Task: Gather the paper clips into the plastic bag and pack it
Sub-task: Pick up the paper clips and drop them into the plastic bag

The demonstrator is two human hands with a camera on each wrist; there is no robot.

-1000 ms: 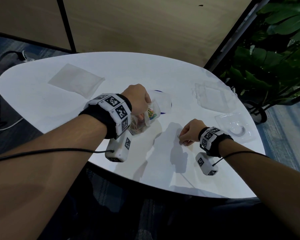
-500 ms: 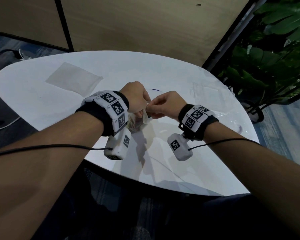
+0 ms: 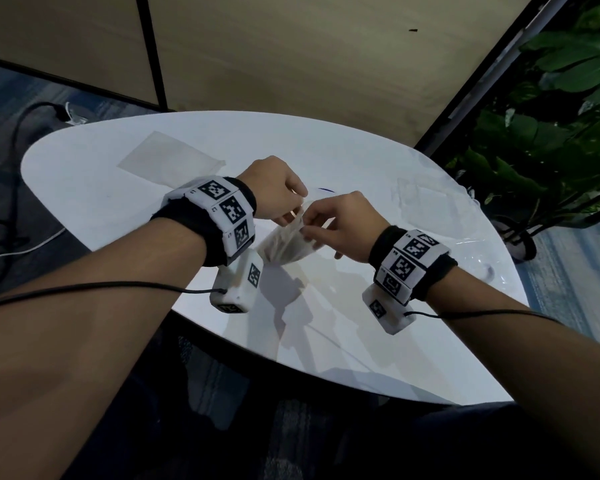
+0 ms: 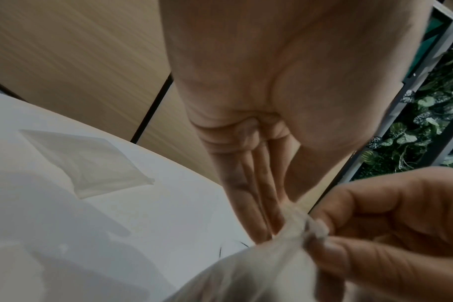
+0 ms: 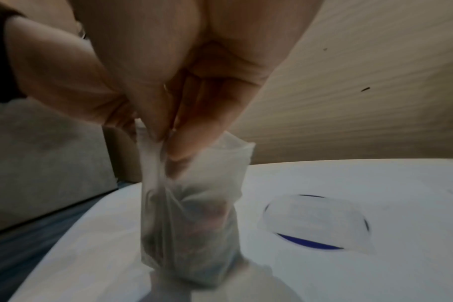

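Head view shows both hands meeting above the middle of the white table [image 3: 94,188], holding up the plastic bag [image 3: 286,242]. Left hand [image 3: 276,192] pinches 1 side of the bag's mouth; right hand [image 3: 340,225] pinches the other, fingers curled. Right wrist view shows blurred paper clips [image 5: 192,230] bunched in the bag's lower half.
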